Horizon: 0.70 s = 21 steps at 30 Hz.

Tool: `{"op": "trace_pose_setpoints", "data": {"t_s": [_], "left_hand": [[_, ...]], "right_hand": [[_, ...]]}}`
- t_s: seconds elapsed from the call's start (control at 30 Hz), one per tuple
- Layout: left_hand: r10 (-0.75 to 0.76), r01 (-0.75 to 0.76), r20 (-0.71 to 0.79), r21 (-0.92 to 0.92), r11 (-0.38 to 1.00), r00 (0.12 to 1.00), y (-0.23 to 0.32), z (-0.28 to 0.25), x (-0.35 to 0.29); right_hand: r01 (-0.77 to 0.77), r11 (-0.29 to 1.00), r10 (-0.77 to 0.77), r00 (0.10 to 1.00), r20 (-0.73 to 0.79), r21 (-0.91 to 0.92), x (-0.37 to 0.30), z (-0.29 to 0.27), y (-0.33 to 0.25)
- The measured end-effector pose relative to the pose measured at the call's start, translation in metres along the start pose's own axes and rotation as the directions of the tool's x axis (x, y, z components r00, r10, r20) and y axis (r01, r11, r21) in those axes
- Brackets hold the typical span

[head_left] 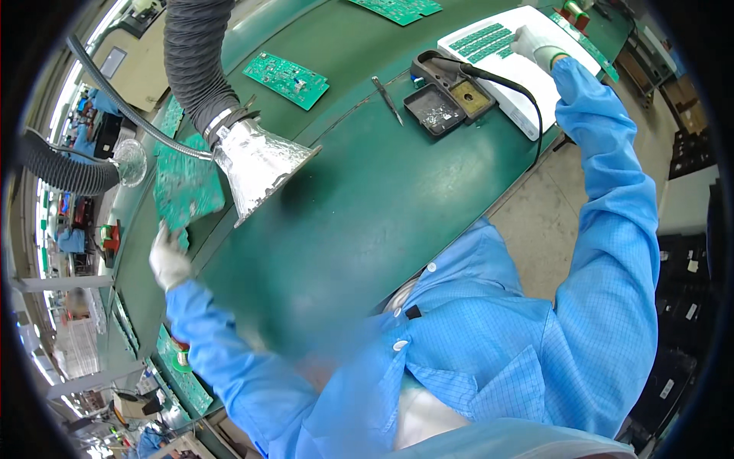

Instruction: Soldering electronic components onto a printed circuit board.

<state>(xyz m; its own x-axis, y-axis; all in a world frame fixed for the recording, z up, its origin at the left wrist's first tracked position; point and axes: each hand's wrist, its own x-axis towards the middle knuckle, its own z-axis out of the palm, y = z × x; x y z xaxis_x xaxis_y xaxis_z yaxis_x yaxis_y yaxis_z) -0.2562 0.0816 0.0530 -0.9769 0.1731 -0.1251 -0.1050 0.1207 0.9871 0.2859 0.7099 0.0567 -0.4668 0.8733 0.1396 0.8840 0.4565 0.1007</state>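
My left hand (170, 258), in a white glove, is at the lower edge of a large green circuit board (187, 183) on the left of the bench. Its fingers close on that edge, and the board looks smeared by motion. My right hand (535, 50), also gloved, is over a white tray (514, 98) at the far right. Rows of small green boards (482, 42) lie in this tray beside the fingers. The right fingers are bent together; what they hold, if anything, is hidden.
A foil-covered fume hood (260, 164) on a black hose hangs over the bench. A soldering iron stand (451, 96) with a cable is beside the tray, and tweezers (388, 101) lie left of it. Another circuit board (287, 79) lies farther back. Solder spools (180, 356) sit at the left.
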Motion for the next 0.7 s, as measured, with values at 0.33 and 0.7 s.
{"op": "trace_pose_setpoints", "data": {"t_s": [0.33,0.7], "left_hand": [[0.07,-0.147,0.394,0.168,0.975,0.917,0.021,-0.244,-0.177],[-0.322,0.26,0.471,0.195,0.946,0.821,-0.042,-0.098,-0.182]], "right_hand": [[0.182,0.958,-0.212,0.97,-0.121,-0.221,0.046,0.054,-0.001],[0.332,0.82,-0.434,0.892,0.128,0.466,-0.027,-0.021,-0.018]]}}
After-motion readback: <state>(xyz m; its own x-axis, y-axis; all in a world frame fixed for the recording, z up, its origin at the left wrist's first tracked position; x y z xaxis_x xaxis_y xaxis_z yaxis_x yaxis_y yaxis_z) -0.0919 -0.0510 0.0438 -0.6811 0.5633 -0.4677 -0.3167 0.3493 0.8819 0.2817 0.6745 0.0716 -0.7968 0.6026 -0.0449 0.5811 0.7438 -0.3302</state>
